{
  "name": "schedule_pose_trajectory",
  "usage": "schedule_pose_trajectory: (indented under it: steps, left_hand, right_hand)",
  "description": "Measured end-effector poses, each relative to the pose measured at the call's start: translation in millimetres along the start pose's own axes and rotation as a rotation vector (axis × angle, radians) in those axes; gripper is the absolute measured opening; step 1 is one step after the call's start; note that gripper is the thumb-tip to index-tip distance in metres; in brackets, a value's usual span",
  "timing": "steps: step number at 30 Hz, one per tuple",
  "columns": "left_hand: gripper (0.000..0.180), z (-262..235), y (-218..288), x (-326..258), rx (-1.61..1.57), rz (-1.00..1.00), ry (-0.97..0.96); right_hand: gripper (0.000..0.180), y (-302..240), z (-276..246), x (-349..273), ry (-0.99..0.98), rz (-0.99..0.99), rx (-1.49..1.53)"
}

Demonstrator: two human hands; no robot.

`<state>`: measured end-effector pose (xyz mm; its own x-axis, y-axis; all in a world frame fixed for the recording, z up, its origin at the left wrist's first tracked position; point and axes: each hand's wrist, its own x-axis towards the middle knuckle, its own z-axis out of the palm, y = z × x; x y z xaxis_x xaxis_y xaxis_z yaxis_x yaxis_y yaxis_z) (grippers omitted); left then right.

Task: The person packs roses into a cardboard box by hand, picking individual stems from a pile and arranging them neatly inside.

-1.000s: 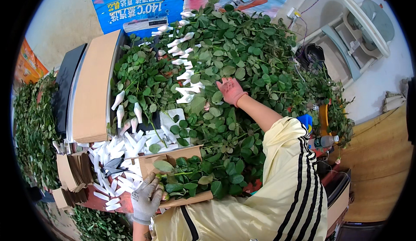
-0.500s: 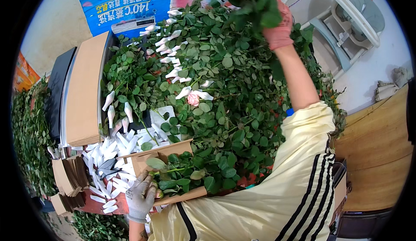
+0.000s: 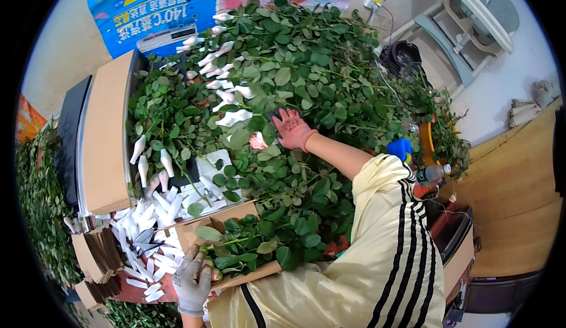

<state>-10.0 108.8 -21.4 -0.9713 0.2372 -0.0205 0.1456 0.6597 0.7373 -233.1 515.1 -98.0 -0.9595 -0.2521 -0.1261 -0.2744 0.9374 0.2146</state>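
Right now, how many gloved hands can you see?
2: the left hand at the bottom, gripping leafy stems on a cardboard sheet; the right hand mid-picture, reaching into the rose pile beside a pink bud.

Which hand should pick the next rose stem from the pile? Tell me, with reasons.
Probably the right hand: it lies on the leafy stem pile beside a pink bud. The left hand is low at the cardboard sheet, gripping stems there.

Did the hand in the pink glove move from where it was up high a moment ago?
Yes. The right hand came down from near the blue poster onto the heap of leafy stems, beside a pink bud.
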Motion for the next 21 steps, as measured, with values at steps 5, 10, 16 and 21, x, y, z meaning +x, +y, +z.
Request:
schedule_pose_trajectory:
  steps: [5, 10, 16, 21]
  left_hand:
    - [0.030, -1.1, 4.8, 4.8, -0.018, -0.016, -0.009]
    - [0.029, 3.9, 0.4, 0.9, -0.012, 0.011, 0.009]
    - [0.028, 4.3, -2.0, -4.1, 0.002, 0.001, 0.015]
    - [0.027, 2.2, 2.7, -0.9, 0.023, 0.026, 0.020]
  right_hand:
    - [0.054, 17.0, -41.7, -28.8, -0.142, -0.229, 0.019]
    - [0.028, 30.5, -111.2, -15.0, 0.192, 0.222, 0.379]
    - [0.037, 44.8, -35.9, 46.3, -0.072, 0.291, 0.248]
    - [0.039, 55.5, -24.7, 43.1, -0.224, 0.196, 0.324]
